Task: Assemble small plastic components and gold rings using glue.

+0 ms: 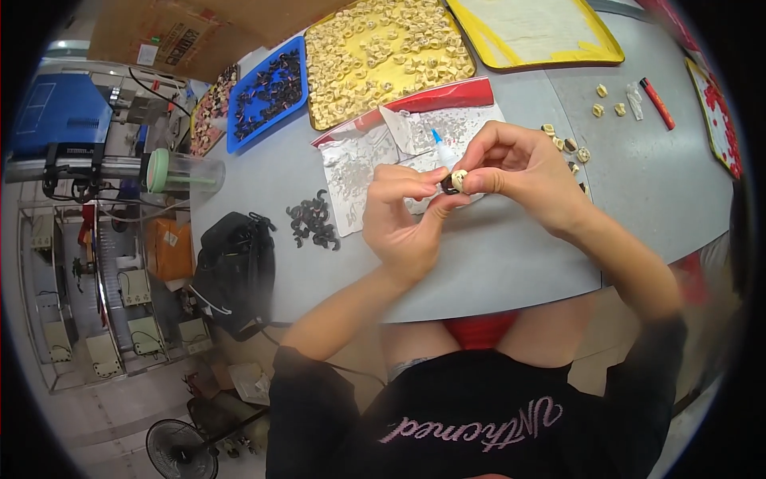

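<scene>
Just above the table's middle, my two hands meet over one small part. My left hand (404, 217) pinches its dark, curved piece (448, 186) between thumb and fingertips. Against this, my right hand (527, 172) grips a small cream piece (460, 179) with dark marks; the two pieces touch. Behind the fingers, a white bottle with a blue pointed tip (443, 148), like a glue bottle, is partly hidden. Beneath lies worn white and red paper (351, 176). Left of it is a pile of black curved pieces (313, 221); several cream pieces (583, 154) lie beside my right wrist.
Along the back are a blue tray (231, 137) of black pieces, a yellow tray (319, 126) of cream pieces, and another yellow-rimmed tray (550, 62). A red marker (657, 104) lies at right. The left edge holds a black bag (233, 275) and a green-lidded cup (159, 170).
</scene>
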`<action>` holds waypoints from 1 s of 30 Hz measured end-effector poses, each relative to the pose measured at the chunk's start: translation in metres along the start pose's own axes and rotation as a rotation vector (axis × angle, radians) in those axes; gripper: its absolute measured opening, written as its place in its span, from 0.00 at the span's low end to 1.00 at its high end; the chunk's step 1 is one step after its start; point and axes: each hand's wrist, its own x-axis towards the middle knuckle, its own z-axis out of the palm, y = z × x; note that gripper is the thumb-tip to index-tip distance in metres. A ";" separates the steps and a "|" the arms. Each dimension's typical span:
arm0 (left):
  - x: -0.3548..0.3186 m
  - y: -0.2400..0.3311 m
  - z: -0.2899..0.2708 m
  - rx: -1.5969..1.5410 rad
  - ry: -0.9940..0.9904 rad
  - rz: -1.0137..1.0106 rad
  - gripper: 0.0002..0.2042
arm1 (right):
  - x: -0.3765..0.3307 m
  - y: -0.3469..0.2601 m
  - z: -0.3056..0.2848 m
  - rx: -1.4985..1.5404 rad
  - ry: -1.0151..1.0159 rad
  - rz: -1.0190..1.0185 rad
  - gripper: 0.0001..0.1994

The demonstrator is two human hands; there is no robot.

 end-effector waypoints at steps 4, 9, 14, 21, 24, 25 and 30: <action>0.000 0.002 0.001 -0.022 0.002 0.019 0.18 | -0.001 -0.001 0.003 0.005 -0.011 0.029 0.09; 0.000 -0.001 -0.002 0.077 -0.057 0.048 0.17 | -0.001 0.003 0.001 0.100 -0.067 0.094 0.11; 0.001 -0.002 -0.003 0.126 -0.102 0.080 0.17 | -0.002 0.011 -0.004 0.307 -0.096 0.121 0.19; 0.004 0.000 -0.002 0.042 -0.157 0.005 0.15 | 0.002 0.008 -0.007 0.277 -0.171 0.114 0.24; 0.005 0.000 -0.006 0.057 -0.213 0.088 0.16 | 0.002 0.002 -0.008 0.243 -0.229 0.126 0.25; 0.005 0.001 -0.007 0.068 -0.234 0.125 0.16 | 0.002 0.002 -0.009 0.208 -0.258 0.123 0.26; 0.010 0.006 -0.011 0.148 -0.340 0.255 0.17 | 0.001 -0.002 -0.009 0.169 -0.320 0.141 0.26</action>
